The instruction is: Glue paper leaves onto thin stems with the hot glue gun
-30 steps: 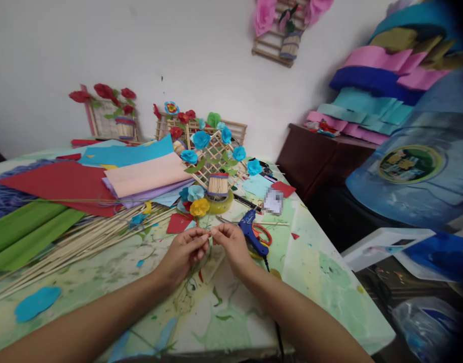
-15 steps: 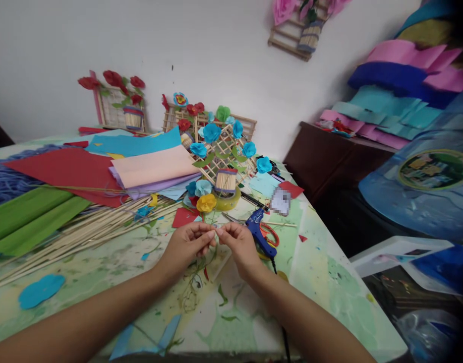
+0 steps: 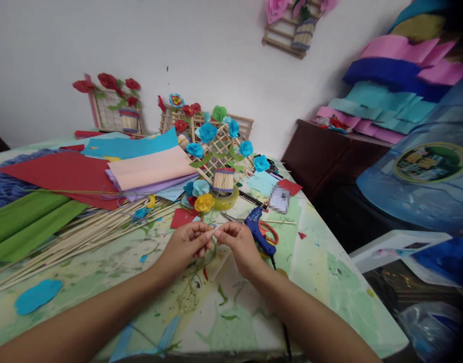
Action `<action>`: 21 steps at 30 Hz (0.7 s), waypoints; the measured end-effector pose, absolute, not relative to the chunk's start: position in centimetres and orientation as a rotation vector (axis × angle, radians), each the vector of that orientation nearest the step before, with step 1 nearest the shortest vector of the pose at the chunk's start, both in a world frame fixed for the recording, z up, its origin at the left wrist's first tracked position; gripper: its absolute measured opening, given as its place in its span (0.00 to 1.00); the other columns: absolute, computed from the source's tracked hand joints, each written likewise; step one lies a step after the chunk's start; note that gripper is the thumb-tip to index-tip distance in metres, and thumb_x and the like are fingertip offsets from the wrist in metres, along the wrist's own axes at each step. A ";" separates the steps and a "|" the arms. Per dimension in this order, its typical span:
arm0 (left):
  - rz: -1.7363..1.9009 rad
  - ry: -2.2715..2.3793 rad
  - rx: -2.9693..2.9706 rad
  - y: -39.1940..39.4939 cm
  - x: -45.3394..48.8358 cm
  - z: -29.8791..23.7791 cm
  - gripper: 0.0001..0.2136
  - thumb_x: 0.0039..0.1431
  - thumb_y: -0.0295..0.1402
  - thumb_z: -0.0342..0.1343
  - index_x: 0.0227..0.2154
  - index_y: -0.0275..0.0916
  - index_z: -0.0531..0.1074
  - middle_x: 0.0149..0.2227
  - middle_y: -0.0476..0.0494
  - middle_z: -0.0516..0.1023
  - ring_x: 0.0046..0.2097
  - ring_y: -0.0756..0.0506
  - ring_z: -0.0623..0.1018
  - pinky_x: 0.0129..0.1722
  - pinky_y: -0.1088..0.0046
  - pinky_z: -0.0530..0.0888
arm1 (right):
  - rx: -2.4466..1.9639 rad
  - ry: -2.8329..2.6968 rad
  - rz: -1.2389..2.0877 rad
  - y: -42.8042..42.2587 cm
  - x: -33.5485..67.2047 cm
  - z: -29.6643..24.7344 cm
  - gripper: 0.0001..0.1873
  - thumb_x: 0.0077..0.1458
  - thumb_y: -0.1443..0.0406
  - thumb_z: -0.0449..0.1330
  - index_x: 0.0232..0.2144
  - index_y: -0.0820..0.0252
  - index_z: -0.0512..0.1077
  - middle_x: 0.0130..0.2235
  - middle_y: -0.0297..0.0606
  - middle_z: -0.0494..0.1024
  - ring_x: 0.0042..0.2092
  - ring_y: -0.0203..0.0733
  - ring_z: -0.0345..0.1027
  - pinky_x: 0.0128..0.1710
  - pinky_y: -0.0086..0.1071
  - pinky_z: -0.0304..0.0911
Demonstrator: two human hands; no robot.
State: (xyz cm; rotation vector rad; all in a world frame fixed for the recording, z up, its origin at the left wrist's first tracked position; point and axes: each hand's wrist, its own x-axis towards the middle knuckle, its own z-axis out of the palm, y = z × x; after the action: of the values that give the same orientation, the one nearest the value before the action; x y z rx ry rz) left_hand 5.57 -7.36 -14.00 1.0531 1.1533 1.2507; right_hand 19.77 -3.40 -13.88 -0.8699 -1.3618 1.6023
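Note:
My left hand (image 3: 186, 245) and my right hand (image 3: 236, 243) meet fingertip to fingertip over the paint-stained table (image 3: 330, 282). Both pinch a thin green stem (image 3: 213, 218) that rises toward a yellow paper flower (image 3: 204, 202). Each hand's fingers are closed in a pinch. A blue glue gun (image 3: 258, 231) lies just right of my right hand, on top of orange-handled scissors (image 3: 270, 233). A red paper scrap (image 3: 183, 218) sits just beyond my left hand.
Bamboo sticks (image 3: 83, 234) fan across the left. Sheets of red (image 3: 61, 174), green (image 3: 27, 222), pink (image 3: 152, 169) and blue paper are stacked behind. A lattice with blue flowers (image 3: 220, 148) leans at the centre. A tape roll (image 3: 227, 200) holds a stick bundle. A dark cabinet (image 3: 322, 156) stands at the right.
Both hands stay together pinching the stem, with only small finger shifts. The camera view drifted slightly.

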 end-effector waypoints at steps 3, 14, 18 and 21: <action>1.295 1.164 1.033 -7.0 5.3 -14.1 0.12 0.50 0.40 0.61 0.27 0.36 0.69 0.19 0.53 0.70 0.17 0.56 0.64 0.16 0.81 0.57 | -0.887 -1.357 1.589 -3.5 19.8 -13.8 0.12 0.40 0.59 0.66 0.18 0.61 0.69 0.19 0.29 0.69 0.23 0.31 0.57 0.27 0.27 0.53; 1.054 1.223 1.149 -8.0 6.4 -14.2 0.11 0.51 0.39 0.59 0.30 0.35 0.69 0.19 0.53 0.71 0.16 0.56 0.66 0.14 0.83 0.59 | -0.876 -1.429 1.280 -2.3 20.5 -13.4 0.11 0.46 0.58 0.61 0.25 0.61 0.72 0.24 0.33 0.72 0.28 0.36 0.62 0.31 0.30 0.58; 1.014 1.229 1.186 -8.2 6.5 -14.6 0.10 0.50 0.37 0.59 0.29 0.36 0.69 0.19 0.53 0.71 0.16 0.55 0.68 0.13 0.83 0.61 | -0.876 -1.457 1.300 -2.1 20.6 -13.4 0.11 0.47 0.59 0.61 0.21 0.61 0.69 0.21 0.31 0.69 0.25 0.34 0.59 0.29 0.29 0.56; 1.020 1.219 1.178 -8.0 6.6 -14.9 0.10 0.49 0.37 0.60 0.30 0.35 0.69 0.19 0.53 0.71 0.16 0.55 0.69 0.13 0.83 0.62 | -0.871 -1.465 1.318 -2.0 20.6 -13.6 0.11 0.47 0.59 0.60 0.20 0.61 0.68 0.21 0.31 0.68 0.25 0.33 0.59 0.29 0.29 0.55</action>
State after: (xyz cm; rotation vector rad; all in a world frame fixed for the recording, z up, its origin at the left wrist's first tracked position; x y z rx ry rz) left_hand 6.57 -7.96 -14.89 1.1779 1.2194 1.0204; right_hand 20.56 -2.01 -13.58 -0.8708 -1.4652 1.3183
